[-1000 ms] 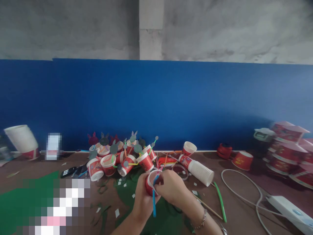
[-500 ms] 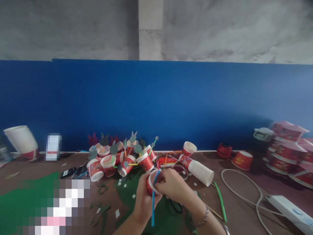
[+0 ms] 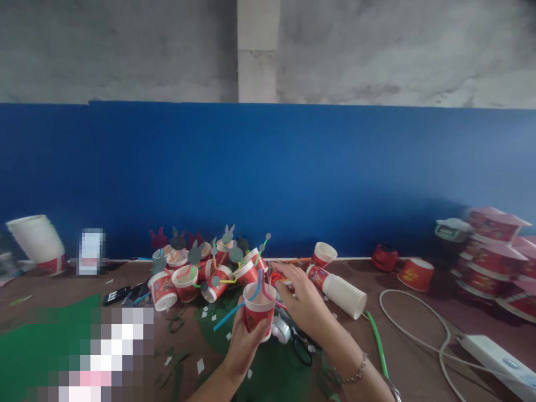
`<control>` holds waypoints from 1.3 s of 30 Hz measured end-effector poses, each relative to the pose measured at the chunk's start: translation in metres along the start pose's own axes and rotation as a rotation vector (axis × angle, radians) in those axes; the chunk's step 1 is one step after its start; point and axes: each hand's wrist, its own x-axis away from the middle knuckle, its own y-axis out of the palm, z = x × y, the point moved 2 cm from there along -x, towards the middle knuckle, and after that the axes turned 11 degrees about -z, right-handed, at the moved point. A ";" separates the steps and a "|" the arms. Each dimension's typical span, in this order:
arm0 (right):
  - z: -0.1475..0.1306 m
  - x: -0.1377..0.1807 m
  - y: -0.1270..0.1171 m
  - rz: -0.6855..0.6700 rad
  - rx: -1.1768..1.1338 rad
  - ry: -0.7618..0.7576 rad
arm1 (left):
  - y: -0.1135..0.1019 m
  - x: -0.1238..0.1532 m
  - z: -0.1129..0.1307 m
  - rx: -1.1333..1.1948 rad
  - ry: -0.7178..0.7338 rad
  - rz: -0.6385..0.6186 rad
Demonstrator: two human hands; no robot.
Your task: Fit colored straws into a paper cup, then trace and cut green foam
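Note:
My left hand [image 3: 242, 345] is wrapped round a red paper cup [image 3: 256, 314] and holds it nearly upright. A bent blue straw [image 3: 229, 316] crosses the cup's rim and sticks out to the left. A pink straw [image 3: 263, 285] also stands in the cup, its bent end reaching toward the right. Just right of the rim, my right hand [image 3: 302, 298] is open with its fingers stretched out over some orange and red straws [image 3: 277, 276]. A roll of clear tape [image 3: 280, 329] and black-handled scissors [image 3: 302, 349] lie beside the cup, partly hidden.
Several red cups with paper animal heads [image 3: 186, 279] crowd the table at the back left. A stack of cups [image 3: 345, 295] lies on its side to the right. A white cable [image 3: 444, 326] runs to a power strip [image 3: 496, 360]. Paper scraps [image 3: 200, 365] are scattered in front.
The cup has turned more upright, and the blue straw now points left instead of down. My right hand has left the cup's rim and moved to the right, fingers opened.

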 end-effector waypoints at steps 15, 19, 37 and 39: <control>-0.010 0.004 0.001 -0.252 0.038 -0.078 | 0.013 0.007 0.007 0.063 -0.039 -0.051; -0.006 0.004 -0.002 -0.204 0.086 -0.095 | 0.014 0.006 0.011 0.091 -0.024 -0.040; -0.017 0.009 0.003 -0.354 0.277 -0.020 | 0.010 0.004 0.005 0.045 -0.025 -0.010; -0.018 0.010 0.004 -0.362 0.299 -0.011 | 0.010 0.004 0.008 0.046 -0.025 -0.003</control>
